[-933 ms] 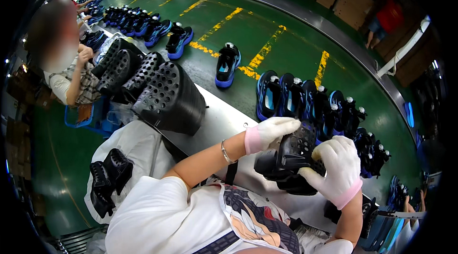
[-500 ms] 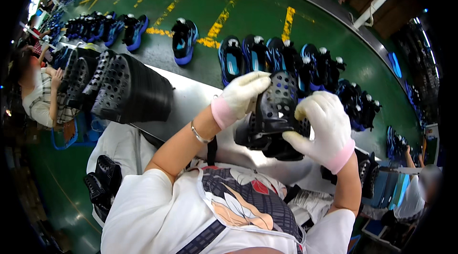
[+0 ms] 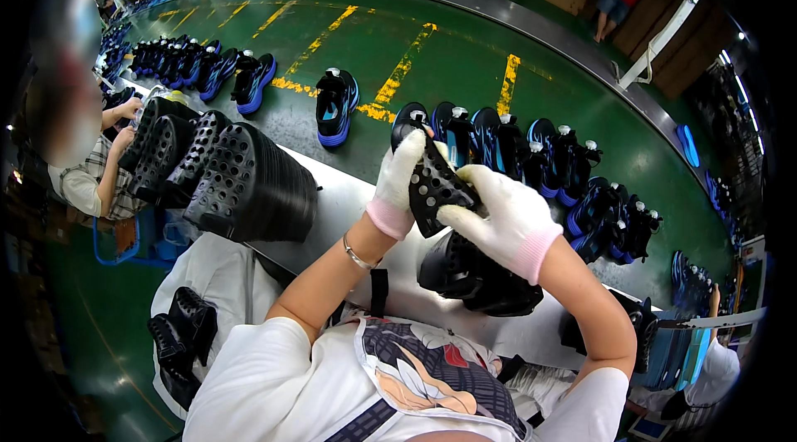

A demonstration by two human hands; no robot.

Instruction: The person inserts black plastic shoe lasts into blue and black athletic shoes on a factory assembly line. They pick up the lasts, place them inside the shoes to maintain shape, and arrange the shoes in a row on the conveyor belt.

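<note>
A black, perforated shoe-shaped shell (image 3: pixel 433 185) is between my two hands, tilted above the metal bench (image 3: pixel 353 201). My left hand (image 3: pixel 398 180), in a white glove with a pink cuff, is closed on its left side. My right hand (image 3: pixel 506 214), gloved the same way, pinches its right edge with thumb and fingers. Below them, a few more black shells (image 3: pixel 452 268) lie in a pile on the bench. Just beyond my left fingers is a black-and-blue sneaker (image 3: pixel 409 116), partly hidden by the glove.
A tall nested stack of black perforated shells (image 3: pixel 257 185) stands at the left. Sneakers (image 3: pixel 490 131) line the green conveyor (image 3: pixel 448 52) beyond the bench. A co-worker's hands (image 3: pixel 120 139) are at the far left; another person (image 3: pixel 714 367) sits at the lower right.
The shell has swung from upright to tilted and moved left, with both hands still on it. My right hand has gone left and down. The view has shifted slightly.
</note>
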